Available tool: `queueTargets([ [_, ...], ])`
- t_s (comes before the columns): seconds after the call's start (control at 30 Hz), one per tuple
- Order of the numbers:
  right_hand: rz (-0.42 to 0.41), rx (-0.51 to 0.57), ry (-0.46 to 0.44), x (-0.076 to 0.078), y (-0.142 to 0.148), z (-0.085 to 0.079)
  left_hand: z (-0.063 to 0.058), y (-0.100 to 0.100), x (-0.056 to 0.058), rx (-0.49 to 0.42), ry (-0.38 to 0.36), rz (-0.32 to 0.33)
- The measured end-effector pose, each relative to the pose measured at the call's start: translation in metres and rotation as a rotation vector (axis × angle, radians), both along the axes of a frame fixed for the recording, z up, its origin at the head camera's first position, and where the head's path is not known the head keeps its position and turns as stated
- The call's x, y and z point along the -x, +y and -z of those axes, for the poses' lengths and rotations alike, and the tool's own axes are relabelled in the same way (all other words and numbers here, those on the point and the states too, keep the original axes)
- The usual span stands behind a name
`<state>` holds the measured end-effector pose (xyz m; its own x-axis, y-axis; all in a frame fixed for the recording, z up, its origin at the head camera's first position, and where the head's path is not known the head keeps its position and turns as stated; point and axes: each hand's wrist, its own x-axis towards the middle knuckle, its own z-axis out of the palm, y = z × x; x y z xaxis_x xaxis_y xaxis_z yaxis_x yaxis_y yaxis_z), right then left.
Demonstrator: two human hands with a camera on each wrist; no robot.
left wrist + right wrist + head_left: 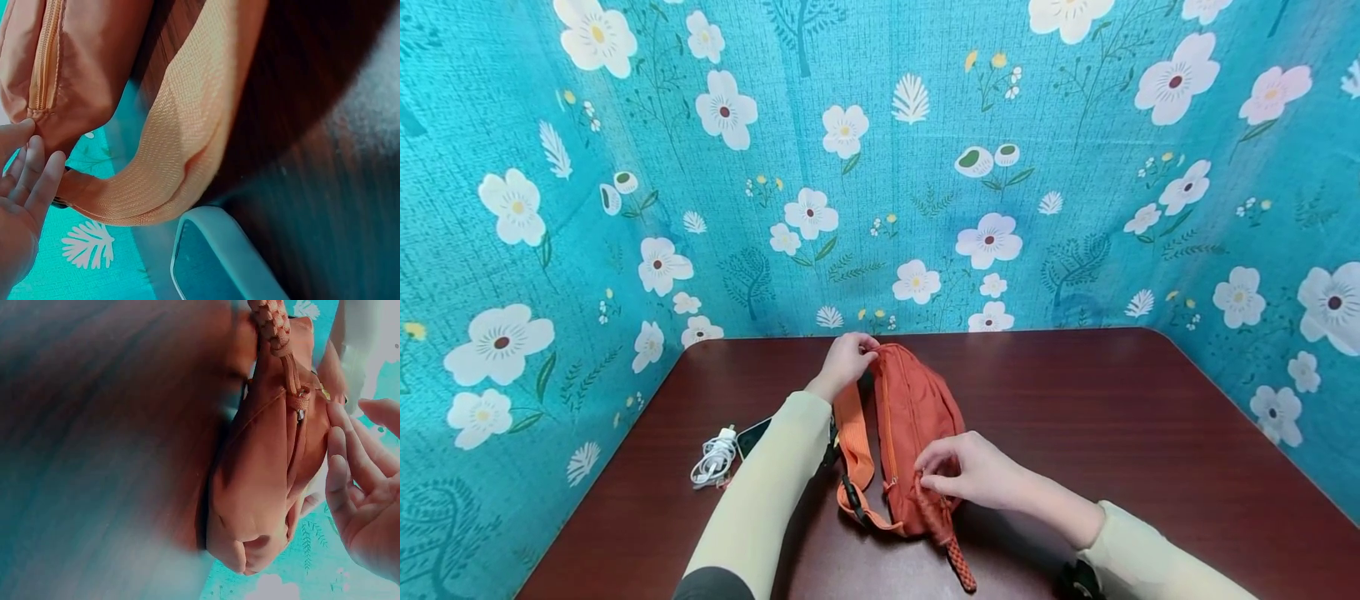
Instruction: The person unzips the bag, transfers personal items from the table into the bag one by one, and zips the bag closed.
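Observation:
A rust-orange waist bag [917, 408] lies lengthwise on the table, its long zipper facing left. At its far end my left hand [847, 360] pinches the corner; in the left wrist view, that hand's thumb and fingers [47, 181] meet at the fabric below the zipper's end. My right hand [973, 471] is over the near end. Its fingertips [337, 434] touch the bag in the right wrist view, with the thumb apart from them. A braided cord pull [960, 562] hangs at the near end. The orange webbing strap [852, 433] with a black buckle [854, 496] loops along the left side.
Left of the bag lie a white charger with coiled cable [715, 458] and a phone [752, 435], partly hidden by the left sleeve. The dark red-brown table [1075, 400] meets a blue floral cloth [880, 208] at the back and sides.

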<state>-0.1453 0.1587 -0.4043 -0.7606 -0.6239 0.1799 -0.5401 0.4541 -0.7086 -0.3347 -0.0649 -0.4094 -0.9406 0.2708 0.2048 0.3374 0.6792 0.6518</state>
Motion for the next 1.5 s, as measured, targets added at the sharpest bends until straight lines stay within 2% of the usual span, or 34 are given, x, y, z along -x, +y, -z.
queueTargets([
  [0.13,-0.009,-0.027,0.040,0.000,0.002,0.001,-0.001,-0.003,-0.002,0.016,0.008,0.016],
  [0.33,0.053,-0.016,0.076,-0.005,0.014,-0.003,-0.007,-0.011,-0.013,0.031,0.052,0.064],
  [0.43,0.095,-0.037,0.092,-0.008,0.021,-0.004,-0.011,-0.014,-0.021,0.026,0.071,0.112],
  [0.53,0.129,-0.068,0.096,-0.011,0.026,-0.002,-0.013,-0.013,-0.031,0.022,0.057,0.178],
  [0.67,0.138,-0.107,0.118,-0.015,0.028,0.005,-0.014,-0.008,-0.045,0.053,0.034,0.275],
  [0.77,0.140,-0.149,0.151,-0.016,0.026,0.010,-0.010,-0.004,-0.050,0.075,0.016,0.307],
  [0.97,0.192,-0.241,0.208,-0.016,0.021,0.014,0.001,-0.003,-0.055,0.079,-0.001,0.301],
  [1.13,0.209,-0.266,0.225,-0.015,0.018,0.017,0.007,-0.004,-0.059,0.052,-0.008,0.304],
  [1.27,0.198,-0.286,0.239,-0.014,0.015,0.020,0.009,-0.004,-0.062,0.029,-0.014,0.312],
  [1.5,0.219,-0.352,0.321,-0.015,0.009,0.020,0.007,-0.006,-0.064,0.023,-0.019,0.308],
])
